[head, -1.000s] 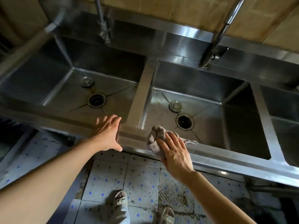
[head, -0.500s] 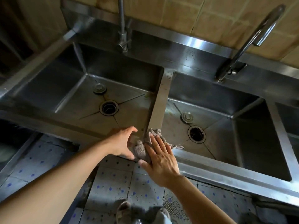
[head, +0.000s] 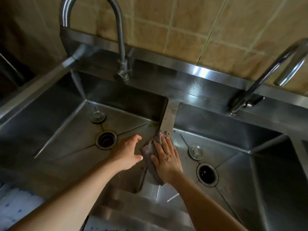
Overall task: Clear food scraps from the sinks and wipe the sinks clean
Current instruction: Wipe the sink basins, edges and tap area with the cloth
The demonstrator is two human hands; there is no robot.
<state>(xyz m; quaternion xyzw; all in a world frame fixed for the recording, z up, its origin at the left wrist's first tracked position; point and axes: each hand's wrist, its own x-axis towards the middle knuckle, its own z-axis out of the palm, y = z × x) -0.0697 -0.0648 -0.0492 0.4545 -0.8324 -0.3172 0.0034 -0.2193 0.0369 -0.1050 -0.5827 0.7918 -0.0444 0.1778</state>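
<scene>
Head view shows my right hand (head: 166,158) lying flat on a cloth (head: 150,151), fingers straight and close together, pressing it down on the steel divider (head: 169,120) between two sinks. My fingertips (head: 167,138) reach almost to the cloth's far, bunched end. My left hand (head: 127,153) sits just left of the cloth over the left sink's edge, fingers stretched out and a little spread, thumb pointing at the cloth; it holds nothing, and I cannot tell whether it touches the metal.

I count one cloth, grey-brown, limp and rumpled, draped lengthwise along the divider. Two sinks show fully: the left sink (head: 55,124) and the right sink (head: 236,132), both dull stainless steel, boxy, with creases pressed into their floors running toward the drain. Each has one round open drain, left (head: 106,139) and right (head: 207,174), and one small round plug beside it, left (head: 98,116) and right (head: 195,151). A sliver of a further basin shows at the far right edge.

Two taps rise from the back ledge: a tall curved one (head: 120,39) behind the left sink and a shiny bent one (head: 266,67) behind the right. Greenish smears mark the far end of the divider. Behind stands a wall (head: 191,30) of square tan tiles.
</scene>
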